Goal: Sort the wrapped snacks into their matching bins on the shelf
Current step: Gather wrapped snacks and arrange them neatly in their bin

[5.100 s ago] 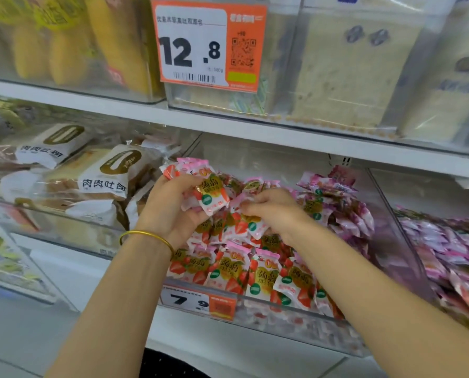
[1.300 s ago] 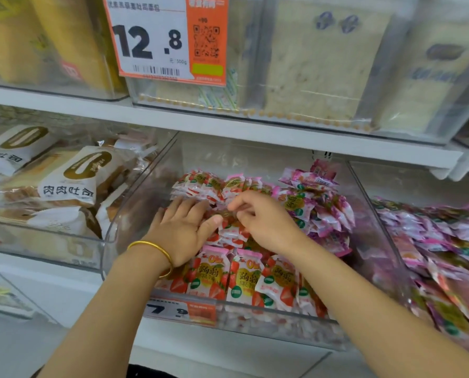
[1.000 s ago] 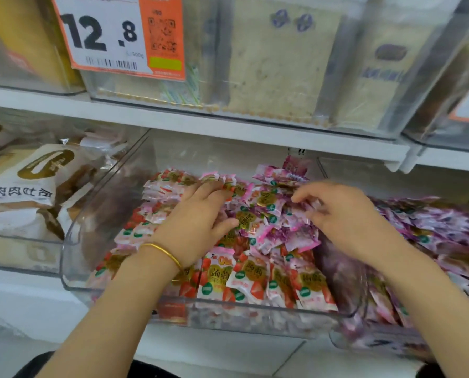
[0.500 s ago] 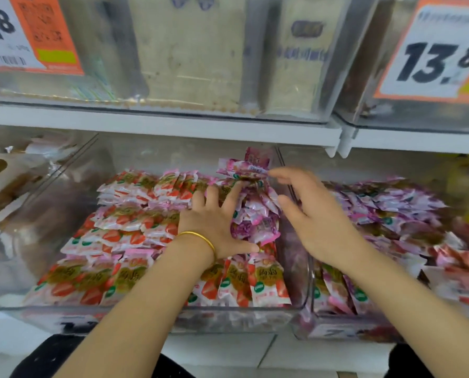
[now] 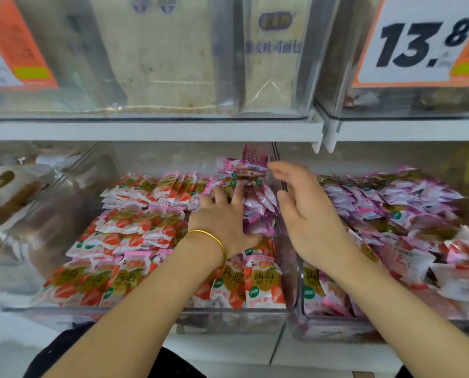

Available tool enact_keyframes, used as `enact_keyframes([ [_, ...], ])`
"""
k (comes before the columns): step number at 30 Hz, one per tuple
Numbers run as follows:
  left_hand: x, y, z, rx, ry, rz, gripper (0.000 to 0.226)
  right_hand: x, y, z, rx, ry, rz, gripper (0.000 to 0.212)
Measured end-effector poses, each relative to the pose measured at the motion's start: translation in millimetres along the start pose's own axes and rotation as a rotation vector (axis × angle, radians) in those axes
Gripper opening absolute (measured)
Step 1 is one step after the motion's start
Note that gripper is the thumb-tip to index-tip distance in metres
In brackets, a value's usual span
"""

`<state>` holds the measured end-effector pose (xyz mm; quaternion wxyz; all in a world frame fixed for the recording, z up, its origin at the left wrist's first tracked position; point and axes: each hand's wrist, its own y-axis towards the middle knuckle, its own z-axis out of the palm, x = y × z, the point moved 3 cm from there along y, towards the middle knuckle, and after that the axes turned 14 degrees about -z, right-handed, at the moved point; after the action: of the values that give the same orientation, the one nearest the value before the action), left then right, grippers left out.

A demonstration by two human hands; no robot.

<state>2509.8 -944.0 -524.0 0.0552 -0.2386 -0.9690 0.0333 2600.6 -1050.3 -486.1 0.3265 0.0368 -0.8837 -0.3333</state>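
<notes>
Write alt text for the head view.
Left hand rests on purple snacks stacked in the red-snack bin; open right hand hovers beside them, at the wall of the purple bin.

Both forearms are extended forward, bare. The left hand (image 5: 223, 223) is laid palm down, fingers spread. The right hand (image 5: 307, 214) is held open, edge-on, fingers loosely curved.

Two clear bins are being carried side by side on the lower white shelf (image 5: 227, 347) — the left bin (image 5: 227, 320) and the right bin (image 5: 334, 330). More clear bins are being borne by the upper shelf (image 5: 151, 130) — one tagged 13.8 (image 5: 419, 42).
</notes>
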Motion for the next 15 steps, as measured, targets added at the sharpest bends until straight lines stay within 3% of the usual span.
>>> enact_keyframes([
  [6,-3,-6,-4,-0.094,0.085,0.03,0.093,-1,-1,0,-0.014,0.034,0.022,0.042],
  [12,-10,-8,3,0.047,-0.006,-0.079,0.109,-2,-1,1,-0.024,0.031,0.021,0.042],
  [15,-9,-4,0,0.041,-0.084,-0.093,0.102,-2,0,2,-0.024,0.035,0.024,0.043],
])
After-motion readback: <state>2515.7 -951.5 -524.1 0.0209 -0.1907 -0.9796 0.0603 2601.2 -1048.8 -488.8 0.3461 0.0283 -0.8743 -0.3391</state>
